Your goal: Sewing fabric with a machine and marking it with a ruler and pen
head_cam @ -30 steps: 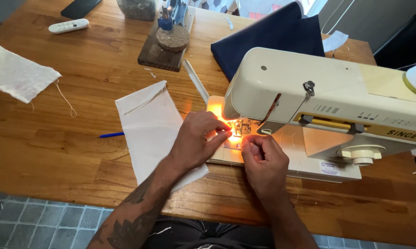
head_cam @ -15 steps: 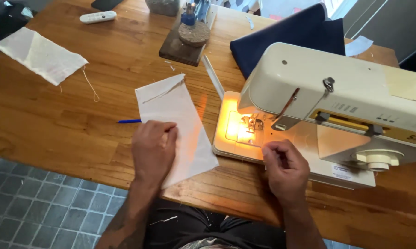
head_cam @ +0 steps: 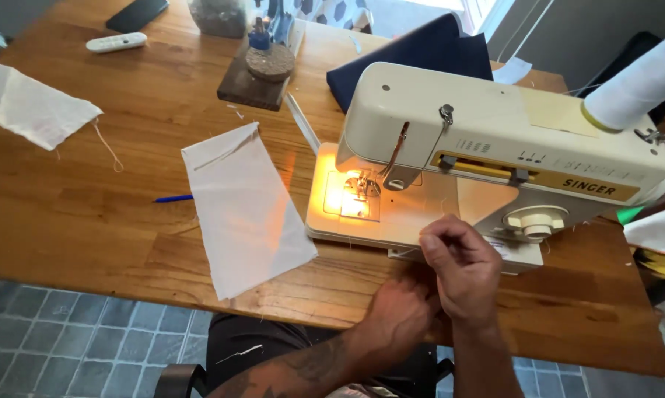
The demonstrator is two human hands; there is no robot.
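Both hands moved together, left hand point(head_cam: 399, 320) partly hidden.

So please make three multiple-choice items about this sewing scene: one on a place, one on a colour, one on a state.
1. Where does the white cloth piece nearest the hands lie?
A. left of the sewing machine
B. under the needle
C. on the floor

2. What colour is the folded cloth behind the machine?
A. red
B. dark blue
C. yellow

3. Is the machine's lamp lit?
A. lit
B. off
C. covered by a hand

Answers: 1 A, it lies flat on the wooden table, apart from the machine; 2 B, it shows navy; 3 A, an orange glow lights the needle plate.
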